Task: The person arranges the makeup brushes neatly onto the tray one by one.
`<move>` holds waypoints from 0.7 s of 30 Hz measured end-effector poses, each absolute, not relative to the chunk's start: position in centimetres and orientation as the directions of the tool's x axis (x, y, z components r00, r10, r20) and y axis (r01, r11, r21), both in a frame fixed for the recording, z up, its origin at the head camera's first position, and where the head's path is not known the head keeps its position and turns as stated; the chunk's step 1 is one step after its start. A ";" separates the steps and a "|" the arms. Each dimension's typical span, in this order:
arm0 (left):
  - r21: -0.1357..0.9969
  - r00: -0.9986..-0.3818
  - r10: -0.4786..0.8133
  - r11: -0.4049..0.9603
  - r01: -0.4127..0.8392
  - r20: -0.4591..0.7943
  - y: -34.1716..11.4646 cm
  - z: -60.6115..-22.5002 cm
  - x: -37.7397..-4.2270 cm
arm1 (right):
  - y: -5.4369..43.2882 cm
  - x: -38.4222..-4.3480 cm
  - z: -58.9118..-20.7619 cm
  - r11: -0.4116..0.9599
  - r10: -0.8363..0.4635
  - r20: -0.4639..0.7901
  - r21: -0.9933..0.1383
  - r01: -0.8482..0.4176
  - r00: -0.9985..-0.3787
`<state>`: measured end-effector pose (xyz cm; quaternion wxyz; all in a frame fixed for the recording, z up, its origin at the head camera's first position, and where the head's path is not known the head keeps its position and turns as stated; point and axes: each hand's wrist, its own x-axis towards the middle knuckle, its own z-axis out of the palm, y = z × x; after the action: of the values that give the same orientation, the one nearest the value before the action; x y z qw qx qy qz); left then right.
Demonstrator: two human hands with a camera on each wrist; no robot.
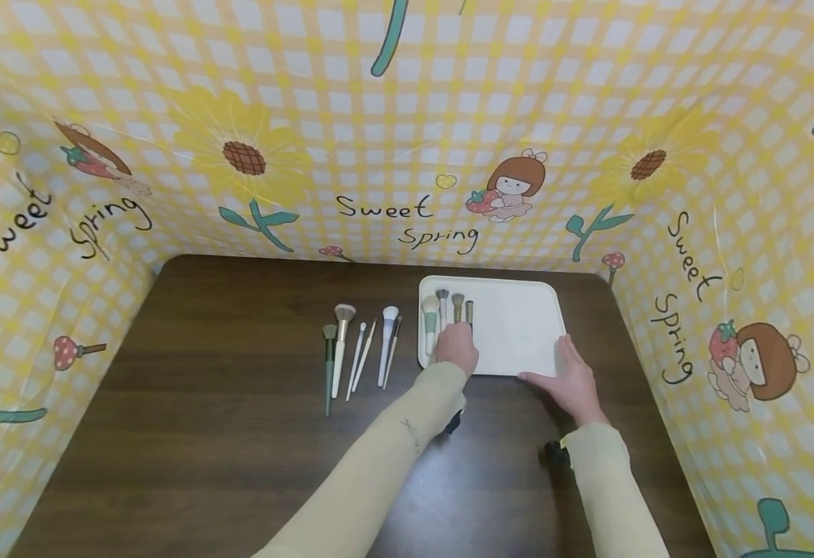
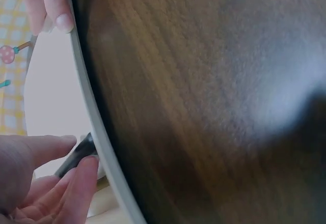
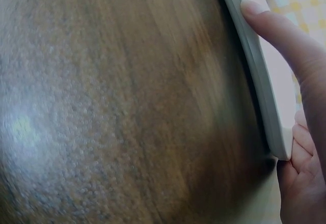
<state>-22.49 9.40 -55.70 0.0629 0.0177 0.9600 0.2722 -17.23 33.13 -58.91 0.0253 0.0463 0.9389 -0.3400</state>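
Observation:
Over the front left part of a white tray (image 1: 519, 325), my left hand (image 1: 458, 347) pinches a makeup brush by its dark handle (image 2: 77, 155) between thumb and fingers. Several makeup brushes lie side by side at the tray's left, among them a green one with pale bristles (image 1: 430, 318); the hand covers part of them. At the front right corner my right hand (image 1: 577, 381) touches the tray, its thumb (image 3: 277, 30) on the front rim and its straight fingers along the right side.
Left of the tray, more makeup brushes lie in a loose row on the dark wooden table (image 1: 225, 418), including a green-handled brush (image 1: 329, 364) and a large white-handled brush (image 1: 340, 349). A yellow checked cloth (image 1: 351, 139) encloses the table's back and sides.

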 end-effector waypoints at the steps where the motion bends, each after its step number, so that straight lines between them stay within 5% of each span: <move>1: 0.529 -0.991 0.070 0.849 0.000 -0.113 9.3 -55.7 -22.5 | 33.1 -17.2 -59.0 0.764 0.069 -0.077 -0.637 0.102 -0.995; 21: 0.489 -0.983 0.070 0.872 -0.022 -0.168 9.3 -54.9 -22.5 | 33.1 -17.3 -58.8 0.765 0.068 -0.072 -0.637 0.098 -0.995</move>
<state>-22.50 9.28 -54.90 0.0907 0.0123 0.9632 0.2529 -17.25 33.12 -58.81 0.0225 0.0442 0.9391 -0.3400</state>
